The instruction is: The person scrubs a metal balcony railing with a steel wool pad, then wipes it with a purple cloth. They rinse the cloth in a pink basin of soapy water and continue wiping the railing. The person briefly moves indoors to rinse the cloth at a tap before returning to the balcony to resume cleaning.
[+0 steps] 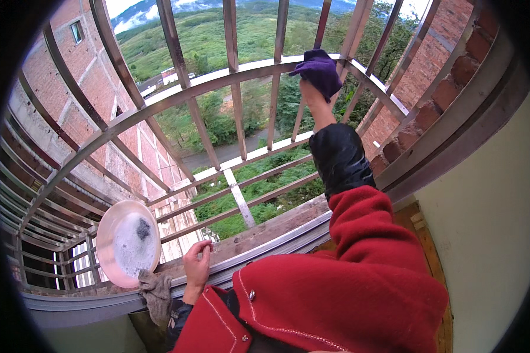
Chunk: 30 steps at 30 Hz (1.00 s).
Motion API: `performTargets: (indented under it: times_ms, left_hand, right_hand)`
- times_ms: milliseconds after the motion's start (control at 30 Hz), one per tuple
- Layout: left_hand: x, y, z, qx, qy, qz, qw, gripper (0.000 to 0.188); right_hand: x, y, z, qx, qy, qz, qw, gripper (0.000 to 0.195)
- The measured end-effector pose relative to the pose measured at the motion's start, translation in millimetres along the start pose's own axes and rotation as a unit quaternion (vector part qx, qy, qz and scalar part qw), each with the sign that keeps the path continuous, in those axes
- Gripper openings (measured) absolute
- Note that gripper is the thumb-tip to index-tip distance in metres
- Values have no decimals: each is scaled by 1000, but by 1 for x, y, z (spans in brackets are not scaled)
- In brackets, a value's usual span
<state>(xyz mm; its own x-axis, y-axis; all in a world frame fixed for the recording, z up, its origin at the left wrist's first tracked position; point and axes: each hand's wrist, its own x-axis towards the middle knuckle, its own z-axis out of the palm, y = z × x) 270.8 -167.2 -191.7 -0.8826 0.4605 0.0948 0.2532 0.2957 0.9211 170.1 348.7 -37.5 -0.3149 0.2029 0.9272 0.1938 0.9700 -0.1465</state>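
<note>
My right hand [314, 99] reaches out through the window opening, gripping a purple cloth [320, 73]. The cloth is pressed around the curved horizontal rail [256, 67] of a metal window guard, near its far right corner; part of the hand is hidden under it. Above the window sill [265, 229], my left hand [197, 264] is bent, thumb near the fingertips, and I see nothing in it. Left of it stands a pink plastic basin [108, 260] of foamy water, with a dark patch [143, 228] in the suds. A grey-brown cloth [155, 291] hangs over the sill beside the basin.
Vertical metal bars [173, 44] enclose the opening on its outer sides. The sliding window track [300, 236] runs along the sill in front of me. Rough brick edging [441, 92] and a pale wall [472, 220] border the right. Beyond the bars, the ground lies far below.
</note>
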Motion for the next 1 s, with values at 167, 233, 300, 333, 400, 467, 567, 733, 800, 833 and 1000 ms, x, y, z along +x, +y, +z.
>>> performTargets:
  times_ms: [167, 233, 300, 333, 400, 467, 567, 733, 800, 833, 1000]
  left_hand:
    - [8, 10, -4, 12, 9, 7, 1000, 13]
    - [11, 14, -5, 12, 8, 15, 1000, 13]
    - [7, 10, -8, 15, 9, 12, 1000, 13]
    - [7, 7, -10, 15, 6, 14, 1000, 13]
    - [-4, 1, -14, 13, 35, -3, 999, 13]
    - [-10, -3, -15, -1, 51, -19, 999, 13]
    - [-13, -8, -17, 11, 47, -12, 999, 12]
    - [-9, -2, -16, 7, 41, -5, 999, 13]
    - [-6, -1, -17, 10, 39, 2, 999, 13]
    - [-9, -2, -18, 10, 46, -2, 999, 13]
    - [-7, -8, -22, 12, 51, 4, 999, 14]
  right_hand:
    - [-32, -24, 38, 62, -21, -58, 996, 21]
    - [-31, -1, 53, -15, 6, -104, 994, 17]
    - [4, 10, 47, -78, -59, -114, 989, 15]
    - [27, 15, 37, -114, -88, -123, 982, 16]
    - [47, -4, 27, -117, -147, -131, 973, 15]
    - [49, 1, 18, -49, -150, -136, 978, 13]
    - [19, -23, 28, -98, -78, -92, 988, 8]
    - [-41, -64, 51, 90, 23, -48, 994, 14]
    - [-42, -81, 45, 55, 33, -115, 991, 16]
    - [-29, -103, 27, 103, 30, -122, 987, 15]
    - [32, -124, -9, 61, -99, -133, 984, 16]
